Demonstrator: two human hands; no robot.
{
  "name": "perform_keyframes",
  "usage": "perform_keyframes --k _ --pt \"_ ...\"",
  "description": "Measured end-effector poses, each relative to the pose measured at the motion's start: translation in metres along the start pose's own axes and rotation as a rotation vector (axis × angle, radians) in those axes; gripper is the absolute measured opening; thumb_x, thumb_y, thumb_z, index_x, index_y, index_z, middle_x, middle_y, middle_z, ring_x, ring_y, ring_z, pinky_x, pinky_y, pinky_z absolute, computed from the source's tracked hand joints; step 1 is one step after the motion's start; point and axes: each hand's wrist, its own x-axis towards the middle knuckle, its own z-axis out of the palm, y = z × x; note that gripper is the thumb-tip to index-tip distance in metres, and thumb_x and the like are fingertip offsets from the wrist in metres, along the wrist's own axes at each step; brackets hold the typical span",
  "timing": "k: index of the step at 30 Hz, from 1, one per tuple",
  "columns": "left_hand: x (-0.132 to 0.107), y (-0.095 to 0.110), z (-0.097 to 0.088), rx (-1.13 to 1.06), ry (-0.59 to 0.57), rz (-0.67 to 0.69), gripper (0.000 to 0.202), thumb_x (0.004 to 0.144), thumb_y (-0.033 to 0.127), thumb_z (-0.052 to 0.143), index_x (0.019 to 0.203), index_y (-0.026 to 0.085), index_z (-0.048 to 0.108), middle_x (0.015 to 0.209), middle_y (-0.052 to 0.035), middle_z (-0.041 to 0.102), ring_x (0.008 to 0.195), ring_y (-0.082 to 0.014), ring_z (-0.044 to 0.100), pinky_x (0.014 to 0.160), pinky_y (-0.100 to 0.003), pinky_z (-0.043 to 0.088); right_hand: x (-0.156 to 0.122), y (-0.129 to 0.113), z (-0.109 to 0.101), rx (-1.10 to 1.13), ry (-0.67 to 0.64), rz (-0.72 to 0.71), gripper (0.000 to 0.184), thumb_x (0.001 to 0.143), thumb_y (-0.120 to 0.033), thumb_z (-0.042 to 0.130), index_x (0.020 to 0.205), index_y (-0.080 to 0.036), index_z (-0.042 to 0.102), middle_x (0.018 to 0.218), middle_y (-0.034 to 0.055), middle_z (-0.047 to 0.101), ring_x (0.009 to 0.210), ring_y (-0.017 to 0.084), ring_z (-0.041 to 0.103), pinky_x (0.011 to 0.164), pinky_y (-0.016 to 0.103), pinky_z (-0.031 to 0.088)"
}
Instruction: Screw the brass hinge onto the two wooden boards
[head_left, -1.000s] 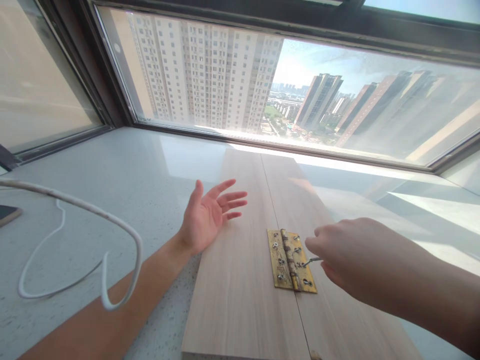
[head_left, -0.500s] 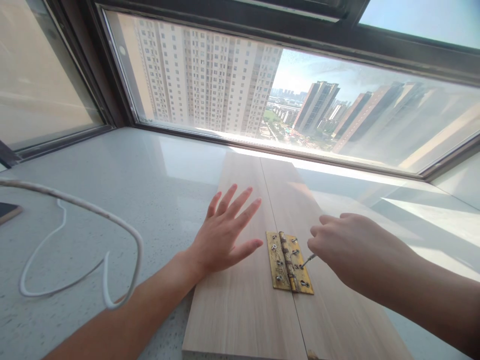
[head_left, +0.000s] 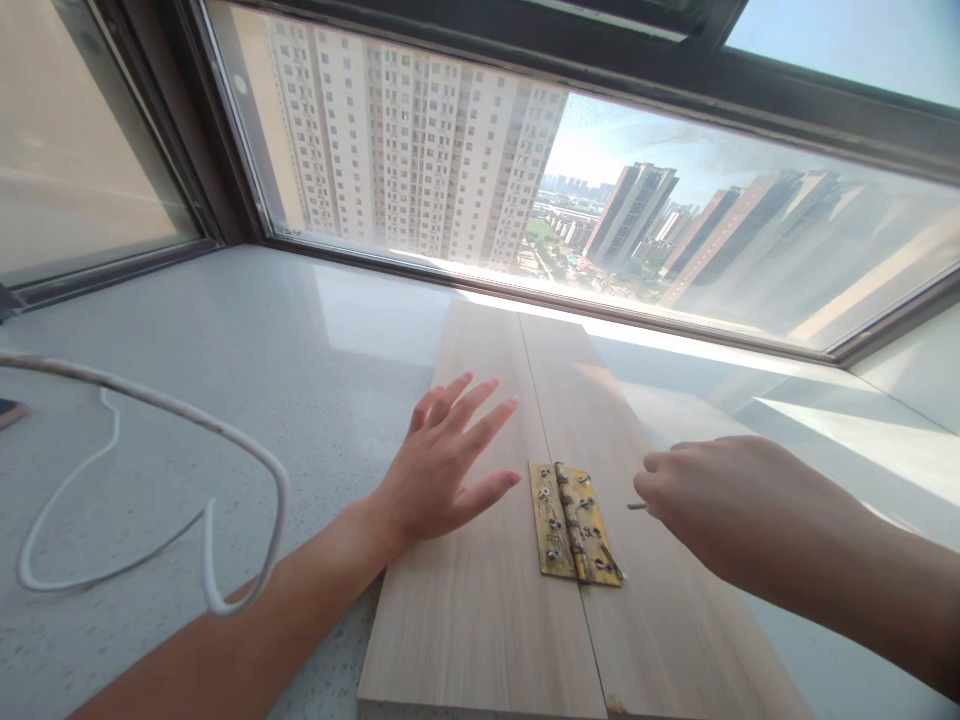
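A brass hinge (head_left: 574,525) lies unfolded across the seam between two pale wooden boards. Several screws stick up from both leaves, and a loose-looking screw (head_left: 613,562) leans at the lower right corner. My left hand (head_left: 450,465) rests with spread fingers on the left board (head_left: 480,620), just left of the hinge. To the right of the hinge, above the right board (head_left: 675,640), my right hand (head_left: 712,500) is closed round a screwdriver (head_left: 636,507). Only a short piece of its thin shaft shows, apart from the hinge; the handle is hidden in the fist.
The boards lie on a speckled white sill (head_left: 300,400) beneath a dark-framed window (head_left: 525,285). At the left a white cable (head_left: 277,480) loops in front of the sill, and a dark flat object (head_left: 9,412) shows at the edge.
My right hand has drawn the screwdriver up and right, away from the hinge screws. A tilted screw now shows at the hinge's lower right corner. The left hand stays put on the board.
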Motion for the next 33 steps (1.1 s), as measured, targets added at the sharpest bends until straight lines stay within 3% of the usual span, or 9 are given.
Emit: perform_keyframes --k 3,7,12,16,22,33 --pt "0.0 0.0 0.0 -0.022 0.026 -0.005 0.061 0.089 0.052 0.05 0.142 0.024 0.039 0.147 -0.01 0.041 0.14 -0.0326 0.026 0.11 -0.046 0.017 -0.005 0.011 -0.005 0.045 -0.077 0.122 0.023 0.086 -0.018 0.053 0.063 -0.021 0.06 0.064 0.0027 0.06 0.052 0.019 0.055 0.046 0.029 0.018" --pt "-0.001 0.0 0.0 -0.03 0.046 0.002 0.057 0.089 0.049 0.052 0.138 0.023 0.043 0.141 -0.0105 0.047 0.135 -0.0313 0.033 0.108 -0.044 0.022 -0.016 0.005 0.008 0.384 -0.022 0.229 0.02 0.087 -0.031 0.051 0.071 -0.021 0.057 0.066 0.0012 0.057 0.058 0.017 0.051 0.051 0.027 0.029" --pt "-0.002 0.0 0.0 -0.046 0.052 -0.005 0.051 0.09 0.045 0.052 0.136 0.024 0.044 0.135 -0.0091 0.051 0.13 -0.0299 0.037 0.106 -0.042 0.025 -0.031 -0.022 0.045 0.888 -0.098 0.201 0.01 0.083 -0.028 0.055 0.081 -0.019 0.058 0.063 -0.0034 0.043 0.06 0.014 0.043 0.056 0.026 0.033" --pt "-0.001 0.0 0.0 -0.038 0.054 0.003 0.047 0.09 0.041 0.052 0.133 0.022 0.044 0.132 -0.0095 0.053 0.127 -0.0284 0.04 0.104 -0.04 0.028 -0.03 -0.021 0.063 1.134 -0.148 0.177 0.013 0.078 -0.028 0.062 0.078 -0.017 0.055 0.066 -0.0041 0.041 0.062 0.012 0.04 0.057 0.025 0.033" --pt "0.0 0.0 0.001 -0.023 0.053 0.015 0.043 0.092 0.036 0.05 0.131 0.02 0.042 0.129 -0.0105 0.053 0.123 -0.0272 0.042 0.103 -0.042 0.032 -0.016 -0.002 0.076 1.255 -0.256 0.093 0.016 0.069 -0.024 0.068 0.071 -0.017 0.054 0.061 -0.0055 0.042 0.06 0.012 0.042 0.054 0.024 0.031" --pt "0.0 -0.001 0.001 -0.027 0.061 0.041 0.042 0.092 0.032 0.051 0.131 0.02 0.042 0.127 -0.0104 0.053 0.119 -0.0264 0.044 0.1 -0.042 0.036 -0.024 -0.012 0.091 1.149 -0.045 0.055 0.017 0.081 -0.03 0.06 0.07 -0.017 0.062 0.063 -0.0012 0.054 0.061 0.013 0.046 0.059 0.026 0.035"
